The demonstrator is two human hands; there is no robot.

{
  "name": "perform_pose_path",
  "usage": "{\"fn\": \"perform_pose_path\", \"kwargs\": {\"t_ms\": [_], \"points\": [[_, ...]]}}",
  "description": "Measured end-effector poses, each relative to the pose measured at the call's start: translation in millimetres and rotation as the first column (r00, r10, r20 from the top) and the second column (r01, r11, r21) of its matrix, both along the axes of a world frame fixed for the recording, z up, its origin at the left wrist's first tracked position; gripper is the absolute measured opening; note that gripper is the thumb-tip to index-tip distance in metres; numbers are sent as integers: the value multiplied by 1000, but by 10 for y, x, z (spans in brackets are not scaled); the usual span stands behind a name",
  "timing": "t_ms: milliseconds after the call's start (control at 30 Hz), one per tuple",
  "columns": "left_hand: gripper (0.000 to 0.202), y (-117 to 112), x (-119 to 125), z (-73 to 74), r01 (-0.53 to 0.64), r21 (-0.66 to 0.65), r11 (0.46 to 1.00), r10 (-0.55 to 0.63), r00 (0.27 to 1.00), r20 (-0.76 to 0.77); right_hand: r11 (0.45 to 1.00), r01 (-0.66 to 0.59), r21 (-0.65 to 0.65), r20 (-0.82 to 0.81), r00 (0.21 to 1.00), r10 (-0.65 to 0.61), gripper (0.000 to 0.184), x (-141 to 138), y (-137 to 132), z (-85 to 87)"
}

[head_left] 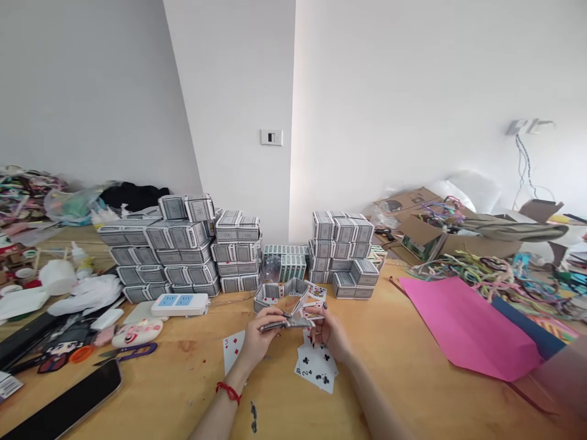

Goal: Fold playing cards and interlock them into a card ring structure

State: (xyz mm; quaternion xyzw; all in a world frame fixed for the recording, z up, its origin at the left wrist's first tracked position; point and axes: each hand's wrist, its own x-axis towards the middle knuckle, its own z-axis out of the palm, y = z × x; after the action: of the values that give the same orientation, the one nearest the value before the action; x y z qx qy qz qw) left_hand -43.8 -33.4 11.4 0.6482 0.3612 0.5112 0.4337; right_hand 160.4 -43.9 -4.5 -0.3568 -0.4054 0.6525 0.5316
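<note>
Above the table, my left hand (260, 336), with a red cord bracelet on its wrist, grips the left end of folded playing cards (298, 321) with grey patterned backs. My right hand (331, 335) pinches the right end of the same piece, dark nails showing. How many cards are in it, I cannot tell. Just behind the hands stands an open shape of joined folded cards (270, 294). Loose playing cards (317, 366) lie face up under my right hand, several clubs among them. A three of diamonds (233, 349) lies left of my left wrist.
Stacks of grey card blocks stand at the left (183, 244) and right (343, 244). Further left are a power strip (180, 304), purple-handled scissors (137, 351) and a phone (68, 400). A pink sheet (463, 327), tangled cords (495, 287) and a cardboard box (419, 235) lie right.
</note>
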Motion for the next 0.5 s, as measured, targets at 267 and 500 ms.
{"fn": "perform_pose_path", "kwargs": {"t_ms": [267,500], "points": [[34,-40,-10,21,-154,176,972,176,978,-116,1000,-9,9,69,998,8,54,43,-33,17],[46,12,-6,-21,-246,-233,941,289,942,172,994,78,72,74,994,-84,62,42,-2,2]]}}
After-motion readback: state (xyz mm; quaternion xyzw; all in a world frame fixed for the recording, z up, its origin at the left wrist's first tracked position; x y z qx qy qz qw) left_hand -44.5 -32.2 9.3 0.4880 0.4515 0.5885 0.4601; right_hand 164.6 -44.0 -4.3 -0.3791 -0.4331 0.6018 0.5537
